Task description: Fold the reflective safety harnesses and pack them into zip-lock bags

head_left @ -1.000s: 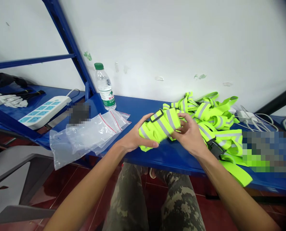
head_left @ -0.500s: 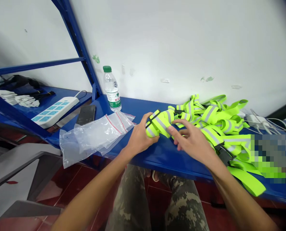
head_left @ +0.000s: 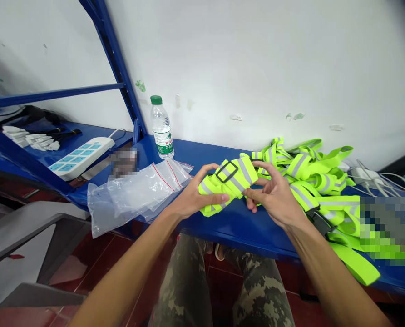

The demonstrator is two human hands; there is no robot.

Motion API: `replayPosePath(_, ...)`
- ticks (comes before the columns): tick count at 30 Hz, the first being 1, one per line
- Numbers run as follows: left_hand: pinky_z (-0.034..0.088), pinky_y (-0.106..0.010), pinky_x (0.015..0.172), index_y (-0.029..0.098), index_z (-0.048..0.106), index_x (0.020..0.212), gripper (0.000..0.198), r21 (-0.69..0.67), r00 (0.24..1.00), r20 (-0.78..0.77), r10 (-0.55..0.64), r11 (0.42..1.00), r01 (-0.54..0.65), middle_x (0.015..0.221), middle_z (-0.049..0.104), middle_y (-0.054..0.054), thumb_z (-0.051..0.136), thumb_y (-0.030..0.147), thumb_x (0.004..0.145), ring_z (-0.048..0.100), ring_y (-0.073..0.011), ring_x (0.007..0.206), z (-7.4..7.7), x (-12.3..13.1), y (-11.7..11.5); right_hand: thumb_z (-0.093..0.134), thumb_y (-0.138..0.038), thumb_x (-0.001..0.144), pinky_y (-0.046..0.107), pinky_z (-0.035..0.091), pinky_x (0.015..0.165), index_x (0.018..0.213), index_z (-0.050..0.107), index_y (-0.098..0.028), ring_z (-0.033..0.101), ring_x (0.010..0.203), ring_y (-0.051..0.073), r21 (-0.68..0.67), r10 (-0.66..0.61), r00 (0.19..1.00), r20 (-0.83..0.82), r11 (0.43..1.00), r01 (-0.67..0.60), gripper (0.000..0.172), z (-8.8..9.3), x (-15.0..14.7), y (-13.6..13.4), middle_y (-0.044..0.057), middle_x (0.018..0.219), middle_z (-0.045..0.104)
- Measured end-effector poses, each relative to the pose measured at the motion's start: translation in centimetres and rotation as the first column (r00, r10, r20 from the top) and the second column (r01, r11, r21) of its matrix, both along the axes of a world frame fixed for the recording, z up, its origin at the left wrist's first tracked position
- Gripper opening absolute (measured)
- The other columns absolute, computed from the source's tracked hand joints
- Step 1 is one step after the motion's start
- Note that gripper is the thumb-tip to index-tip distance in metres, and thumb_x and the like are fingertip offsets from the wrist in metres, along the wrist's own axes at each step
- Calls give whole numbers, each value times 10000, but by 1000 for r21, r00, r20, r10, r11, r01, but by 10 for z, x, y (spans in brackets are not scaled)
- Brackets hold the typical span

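Note:
Between my hands is a folded neon-yellow reflective strap [head_left: 237,181] with grey stripes and a black slider buckle on its upper face. My left hand [head_left: 197,193] wraps round its left end, thumb across the front. At the right end, my right hand [head_left: 272,193] pinches the strap between thumb and fingers. The bundle is held above the blue shelf near its front edge. Just right of it lies a tangled heap of matching straps [head_left: 301,165], with a black buckle [head_left: 320,220] among them.
Clear zip bags [head_left: 130,190] lie left of my hands, overhanging the front edge. Behind them stands a water bottle [head_left: 162,129]. A white power strip [head_left: 81,159] is farther left on the blue shelf [head_left: 192,150]. White cables [head_left: 376,177] lie at the right, by the wall.
The folded strap has been turned so its buckle now faces up toward me. My right hand has closed on its right end, and my left thumb has come across the front.

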State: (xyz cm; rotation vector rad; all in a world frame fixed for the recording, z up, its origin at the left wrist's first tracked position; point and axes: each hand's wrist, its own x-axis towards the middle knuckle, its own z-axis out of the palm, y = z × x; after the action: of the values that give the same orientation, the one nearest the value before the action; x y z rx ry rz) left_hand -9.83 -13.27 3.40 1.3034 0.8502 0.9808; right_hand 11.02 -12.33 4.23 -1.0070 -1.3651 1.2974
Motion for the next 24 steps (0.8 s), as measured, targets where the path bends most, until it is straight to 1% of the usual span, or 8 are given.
replayPosePath(2,569,-333,759,284,390,1281,762,22,999,-13,-31,999,32,1033,652,-22,842,331,669,669,-211,919,-2,0,-1,778,-228,646,284,527,469,1339,387,-283,595,474,133,8,27,998,65,1000,-28,797,-1,-3,-1,-43,767,626)
replayPosePath(5,555,-317,761,270,419,1259,718,129,993,-104,-48,990,61,1033,637,-18,840,322,679,648,-197,923,-7,-1,-1,683,-147,675,263,525,522,1390,401,-295,564,530,107,77,72,981,178,993,-87,782,-3,-1,-2,-20,835,613)
replayPosePath(7,545,-332,805,261,442,1273,736,224,980,-199,-3,973,48,1087,630,-33,849,351,667,632,-213,985,-10,-2,0,670,-140,681,248,520,539,1422,378,-307,587,608,118,62,165,959,232,981,-184,814,0,2,-4,0,914,623)
replayPosePath(10,530,-365,862,250,462,1308,803,337,944,-319,80,941,34,1151,632,-54,866,393,629,621,-243,1048,-12,-4,1,759,-228,672,301,576,682,1444,338,-319,661,826,177,-25,306,925,225,951,-309,883,3,1,-4,36,1092,633)
replayPosePath(13,529,-395,856,255,415,1390,922,390,893,-433,123,919,63,1175,642,-66,873,409,604,637,-268,1029,-8,-7,4,875,-325,574,350,578,799,1377,427,-280,652,955,221,68,153,950,270,982,-178,921,-3,-9,1,51,1124,631)
replayPosePath(16,514,-443,895,242,305,1491,1114,428,840,-520,156,898,98,1273,608,-114,889,432,561,629,-315,1071,-3,-12,6,917,-352,505,361,573,779,1343,463,-254,643,911,228,173,-4,960,279,984,-46,958,-17,-23,9,40,1028,642)
replayPosePath(20,464,-511,998,217,245,1528,1296,440,815,-545,196,895,79,1409,517,-166,917,515,461,557,-382,1220,-2,-22,10,915,-367,517,350,573,707,1326,453,-266,636,808,207,135,19,984,178,990,-43,937,-31,-39,15,14,939,632)
replayPosePath(24,451,-504,1021,229,281,1513,1264,468,817,-508,271,884,-2,1454,488,-161,877,636,475,528,-379,1267,-1,-27,12,935,-312,470,326,570,732,1192,483,-266,627,831,186,88,24,999,39,996,-28,854,-33,-51,21,1,966,605)
